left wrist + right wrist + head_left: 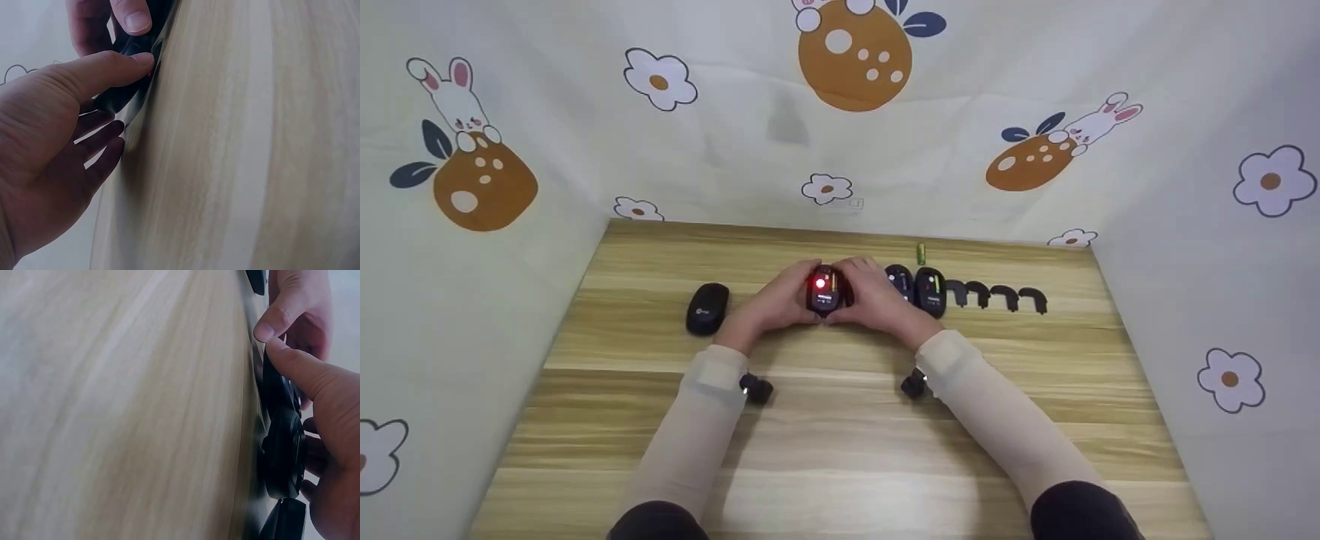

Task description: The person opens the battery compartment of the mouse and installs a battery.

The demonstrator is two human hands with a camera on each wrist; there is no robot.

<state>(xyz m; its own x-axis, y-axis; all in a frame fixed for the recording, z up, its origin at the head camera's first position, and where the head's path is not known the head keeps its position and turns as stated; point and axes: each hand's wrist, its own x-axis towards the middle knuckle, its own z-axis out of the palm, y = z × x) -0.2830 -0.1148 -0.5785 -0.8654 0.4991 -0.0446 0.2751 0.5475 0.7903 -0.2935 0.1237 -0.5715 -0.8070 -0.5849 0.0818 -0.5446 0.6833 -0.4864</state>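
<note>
A black computer mouse lies underside up between both hands, with a red light and a battery slot showing. My left hand grips it from the left, thumb at the near end and fingers along the far side. From the right, my right hand holds the same mouse, thumb tip close to the left thumb. In the left wrist view, the left hand has its thumb over the dark mouse and its lower fingers loosely spread. The right wrist view shows more mice beside the right hand.
Two overturned mice, including one with a battery slot, stand right of the hands. Several black curved covers line up farther right. A green battery lies behind them. Another black mouse sits upright at left. Patterned cloth walls surround the wooden table.
</note>
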